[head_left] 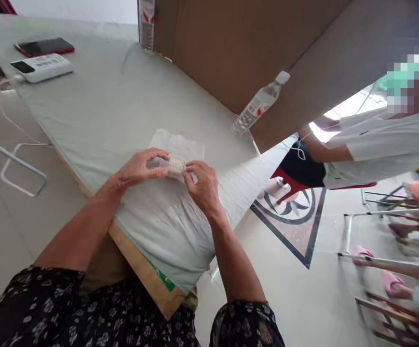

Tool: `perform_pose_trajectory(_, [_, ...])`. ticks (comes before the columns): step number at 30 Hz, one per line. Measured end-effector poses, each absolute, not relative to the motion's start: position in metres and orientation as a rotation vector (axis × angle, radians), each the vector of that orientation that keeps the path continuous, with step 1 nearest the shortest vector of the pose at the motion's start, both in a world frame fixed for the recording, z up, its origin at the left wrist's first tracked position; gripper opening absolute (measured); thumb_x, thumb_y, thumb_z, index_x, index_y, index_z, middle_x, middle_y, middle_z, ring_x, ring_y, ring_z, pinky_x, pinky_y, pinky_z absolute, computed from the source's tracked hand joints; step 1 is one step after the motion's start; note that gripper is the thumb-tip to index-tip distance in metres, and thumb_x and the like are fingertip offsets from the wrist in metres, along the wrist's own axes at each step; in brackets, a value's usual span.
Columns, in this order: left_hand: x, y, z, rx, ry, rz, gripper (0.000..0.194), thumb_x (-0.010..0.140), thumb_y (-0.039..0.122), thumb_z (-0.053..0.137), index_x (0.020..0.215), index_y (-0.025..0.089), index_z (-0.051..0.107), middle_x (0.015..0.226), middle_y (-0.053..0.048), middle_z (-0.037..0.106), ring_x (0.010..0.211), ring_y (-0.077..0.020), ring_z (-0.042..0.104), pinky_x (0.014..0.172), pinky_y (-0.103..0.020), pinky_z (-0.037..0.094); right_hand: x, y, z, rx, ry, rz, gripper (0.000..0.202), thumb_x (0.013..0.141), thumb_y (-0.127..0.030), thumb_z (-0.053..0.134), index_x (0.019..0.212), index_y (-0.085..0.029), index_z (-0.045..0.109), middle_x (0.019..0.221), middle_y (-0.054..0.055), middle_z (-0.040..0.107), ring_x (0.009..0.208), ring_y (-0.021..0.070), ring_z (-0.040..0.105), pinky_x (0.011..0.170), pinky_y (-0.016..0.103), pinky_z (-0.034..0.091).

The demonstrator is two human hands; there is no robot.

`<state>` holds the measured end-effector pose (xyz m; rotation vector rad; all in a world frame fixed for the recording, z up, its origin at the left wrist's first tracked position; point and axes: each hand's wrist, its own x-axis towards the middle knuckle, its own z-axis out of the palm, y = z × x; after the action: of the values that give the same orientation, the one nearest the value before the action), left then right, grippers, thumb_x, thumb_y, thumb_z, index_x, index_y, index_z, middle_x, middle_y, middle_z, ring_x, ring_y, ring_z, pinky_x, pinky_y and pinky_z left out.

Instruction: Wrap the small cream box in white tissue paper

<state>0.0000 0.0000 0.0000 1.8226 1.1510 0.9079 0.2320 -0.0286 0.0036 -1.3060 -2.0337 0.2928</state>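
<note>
The fingers of the left hand (137, 167) are pinching the block (176, 164) at its nine o'clock end, thumb and forefinger bracketing it; those of the right hand (204, 185) are pinching it near four o'clock, the exact contact being hard to tell. The block is sitting over a clear wrapper (189, 145) on the worktop (97, 101). It is looking light and stiff, so the short ends are offering a good hold; the wrapper is seeming soft, thin and slippery. Farther out, a bottle (258, 105) is leaning at two o'clock against cardboard (227, 58), while a phone (46, 46) and a power bank (50, 66) are lying towards ten.
</note>
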Motion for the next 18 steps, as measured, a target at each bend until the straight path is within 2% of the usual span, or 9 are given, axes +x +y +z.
perform_pose_trajectory(6, [0.015,0.002,-0.008,1.76,1.275,0.992,0.037,0.073,0.051,0.074,0.09,0.018,0.072,0.127,-0.013,0.076,0.11,-0.028,0.072,0.098,-0.038,0.054,0.234,-0.001,-0.004,-1.281,-1.894,0.58,0.012,0.092,-0.031,0.062,0.085,-0.023,0.066,0.11,0.008,0.078,0.103,0.0218,0.072,0.095,0.036,0.051])
perform_pose_trajectory(10, [0.024,0.002,-0.009,1.643,1.3,1.07,0.032,0.075,0.049,0.071,0.08,0.017,0.068,0.118,-0.013,0.079,0.094,-0.0225,0.072,0.085,-0.033,0.056,0.231,0.009,-0.013,-1.27,-1.733,0.794,0.016,0.087,-0.038,0.063,0.081,-0.023,0.063,0.105,0.006,0.078,0.095,0.019,0.071,0.091,0.034,0.052])
perform_pose_trajectory(14, [0.03,0.003,-0.007,1.562,1.326,1.063,0.032,0.074,0.048,0.069,0.077,0.017,0.065,0.094,-0.008,0.078,0.071,-0.0151,0.062,0.066,-0.027,0.049,0.228,0.011,-0.021,-1.296,-1.608,0.918,0.019,0.081,-0.042,0.065,0.079,-0.023,0.061,0.087,0.002,0.074,0.078,0.0164,0.065,0.078,0.031,0.05])
perform_pose_trajectory(18, [0.033,0.003,-0.005,1.528,1.356,1.069,0.03,0.07,0.046,0.07,0.076,0.018,0.064,0.076,-0.002,0.069,0.064,-0.0124,0.053,0.061,-0.025,0.043,0.225,0.007,-0.023,-1.306,-1.554,0.933,0.021,0.08,-0.043,0.065,0.079,-0.023,0.059,0.079,0.0,0.068,0.072,0.0146,0.061,0.071,0.029,0.048])
